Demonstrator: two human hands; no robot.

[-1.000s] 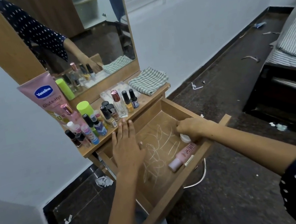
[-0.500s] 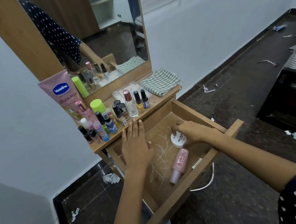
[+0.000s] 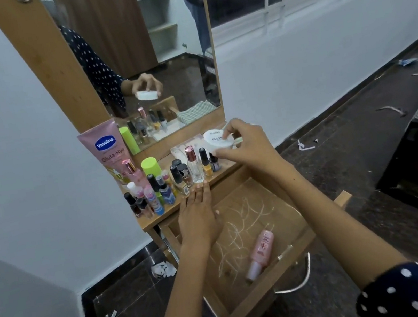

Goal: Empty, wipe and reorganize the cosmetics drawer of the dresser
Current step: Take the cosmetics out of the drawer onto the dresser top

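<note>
Our right hand point(image 3: 247, 143) grips the white jar point(image 3: 218, 139) over the shelf point(image 3: 227, 168); our left hand point(image 3: 197, 217) lies flat, fingers straight, on the drawer point(image 3: 253, 206).

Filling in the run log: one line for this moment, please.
phase: emptying drawer | right hand: holds white jar above dresser top | left hand: flat on drawer | pink bottle: in drawer

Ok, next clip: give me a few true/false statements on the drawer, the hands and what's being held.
1. The right hand holds a white jar above the dresser top. True.
2. The drawer is empty. False: a pink bottle lies in it.
3. The left hand rests flat, fingers straight, at the drawer's back edge. True.
4. The pink bottle stands upright. False: it lies on its side.
</note>
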